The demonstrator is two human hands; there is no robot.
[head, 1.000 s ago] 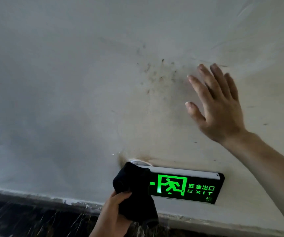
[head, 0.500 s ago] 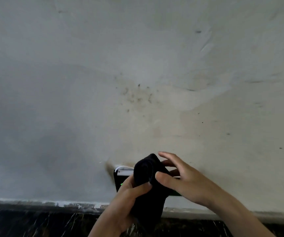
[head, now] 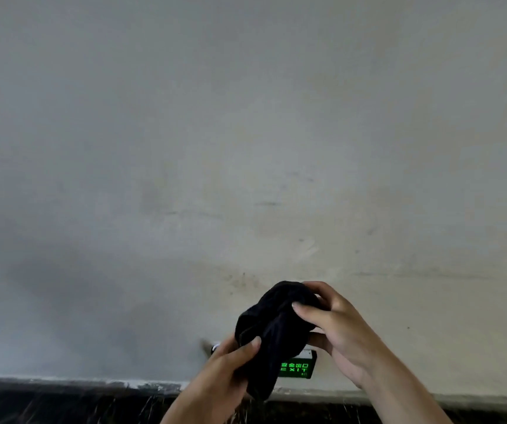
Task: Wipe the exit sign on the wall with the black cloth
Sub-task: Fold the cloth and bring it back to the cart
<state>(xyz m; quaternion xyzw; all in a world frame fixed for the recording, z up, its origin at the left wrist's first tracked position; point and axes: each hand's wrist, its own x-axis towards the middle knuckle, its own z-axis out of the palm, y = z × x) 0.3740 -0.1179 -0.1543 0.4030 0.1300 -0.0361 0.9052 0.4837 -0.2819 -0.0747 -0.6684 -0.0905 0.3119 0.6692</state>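
Note:
A bunched black cloth (head: 276, 335) is held up in front of the wall by both hands. My left hand (head: 227, 371) grips its lower left side, thumb across the fabric. My right hand (head: 337, 328) holds its upper right part with fingers curled over it. Behind and below the cloth, the exit sign (head: 298, 367) is fixed low on the wall; only its right end with green letters shows, the rest is hidden by the cloth and hands.
The pale grey wall (head: 246, 148) fills most of the view, with faint stains and scuffs above the sign. A dark marbled skirting band (head: 62, 402) runs along the bottom edge.
My right hand came off the wall and took hold of the cloth with the left. Both hands lifted the cloth away from the sign; the view tilted upward.

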